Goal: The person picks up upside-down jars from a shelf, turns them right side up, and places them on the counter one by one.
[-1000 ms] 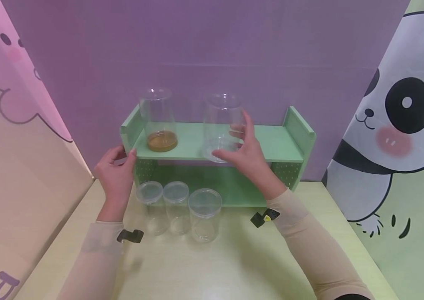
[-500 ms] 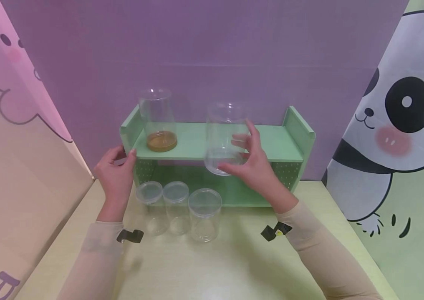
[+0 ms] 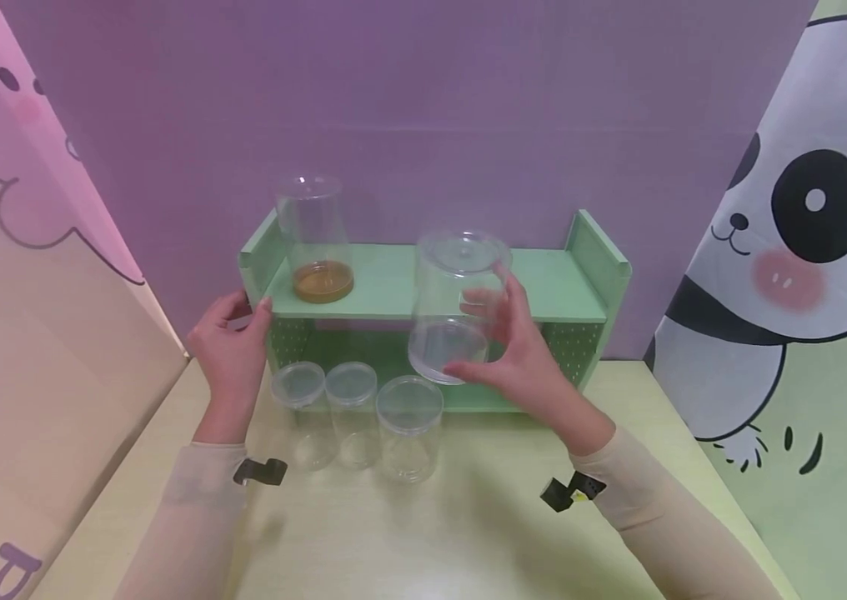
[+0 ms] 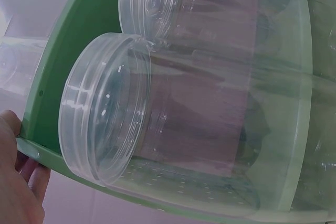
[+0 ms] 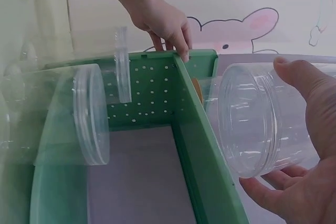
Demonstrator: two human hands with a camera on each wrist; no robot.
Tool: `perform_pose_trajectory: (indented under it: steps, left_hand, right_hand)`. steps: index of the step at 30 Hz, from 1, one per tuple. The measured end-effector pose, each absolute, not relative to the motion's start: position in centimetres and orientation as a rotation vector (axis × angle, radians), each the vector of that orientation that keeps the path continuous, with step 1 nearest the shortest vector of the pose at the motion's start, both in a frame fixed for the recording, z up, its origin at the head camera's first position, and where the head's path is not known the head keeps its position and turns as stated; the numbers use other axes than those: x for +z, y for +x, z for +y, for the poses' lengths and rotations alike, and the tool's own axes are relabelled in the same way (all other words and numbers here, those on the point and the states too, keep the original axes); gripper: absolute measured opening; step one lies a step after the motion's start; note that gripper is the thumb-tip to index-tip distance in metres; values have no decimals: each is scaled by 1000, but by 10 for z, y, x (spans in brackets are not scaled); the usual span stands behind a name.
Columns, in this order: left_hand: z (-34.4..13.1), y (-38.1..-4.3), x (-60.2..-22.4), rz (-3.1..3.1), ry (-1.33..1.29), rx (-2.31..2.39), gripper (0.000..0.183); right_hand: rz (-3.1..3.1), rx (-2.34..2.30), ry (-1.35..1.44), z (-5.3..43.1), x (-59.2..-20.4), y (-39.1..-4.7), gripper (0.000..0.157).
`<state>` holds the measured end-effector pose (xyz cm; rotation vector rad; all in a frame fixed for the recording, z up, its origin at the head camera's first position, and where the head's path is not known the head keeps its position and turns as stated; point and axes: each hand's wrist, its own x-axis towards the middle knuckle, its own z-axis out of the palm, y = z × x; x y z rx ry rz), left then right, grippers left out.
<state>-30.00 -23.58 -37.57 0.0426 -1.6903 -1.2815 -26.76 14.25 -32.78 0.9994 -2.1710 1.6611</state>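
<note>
My right hand [image 3: 524, 362] grips a large clear plastic jar [image 3: 438, 292] from its right side, thumb in front. Its lidded end points down, and it hangs before the upper board of a green two-tier shelf [image 3: 382, 271]. In the right wrist view the jar's clear lid [image 5: 244, 121] is apart from the shelf's edge. My left hand [image 3: 232, 350] pinches the shelf's left side panel between thumb and fingers. A jar with a brown lid [image 3: 323, 283] stands lid-down on the upper board, at the left.
Before the shelf, on the pale wooden table [image 3: 423, 542], two slim clear jars [image 3: 311, 437] [image 3: 354, 433] and a wider lidded jar [image 3: 408, 442] stand upright in a row. Behind the shelf rises a purple wall [image 3: 423, 100]; a panda-printed panel [image 3: 806, 333] flanks the right side.
My right hand has brought the large jar down and toward me, off the upper board's area, and slightly right. The left hand and the other jars have stayed in place.
</note>
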Motion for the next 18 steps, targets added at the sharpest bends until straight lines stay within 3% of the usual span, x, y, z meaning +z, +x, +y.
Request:
perform_pose_trajectory:
  steps: [18]
  left_hand:
    - [-237, -301, -377, -1676, 33, -1300, 18]
  right_hand:
    - [-2182, 1631, 1076, 151, -361, -249, 137]
